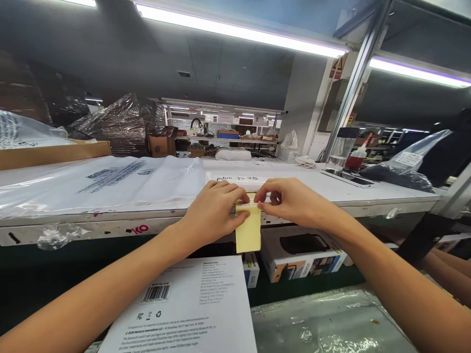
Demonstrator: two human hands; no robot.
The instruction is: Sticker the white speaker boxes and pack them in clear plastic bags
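Observation:
A strip of yellow paper [248,233] hangs down over the front edge of the white table. My left hand [217,208] pinches its upper left part between thumb and fingers. At the strip's upper right corner, my right hand [290,201] has thumb and forefinger closed together, at the table's edge. Below my left forearm lies a white product box [191,304] printed with a barcode and specifications text. Handwriting shows on a white strip [235,179] on the table just behind my hands.
Clear plastic bags [147,181] cover the table's left side, beside a cardboard tray [55,153]. At right are a phone-like device [348,177], a red-filled bottle [356,156] and a bagged dark item [401,169]. Another printed box [298,252] sits under the tabletop. Someone's arm [449,274] shows at far right.

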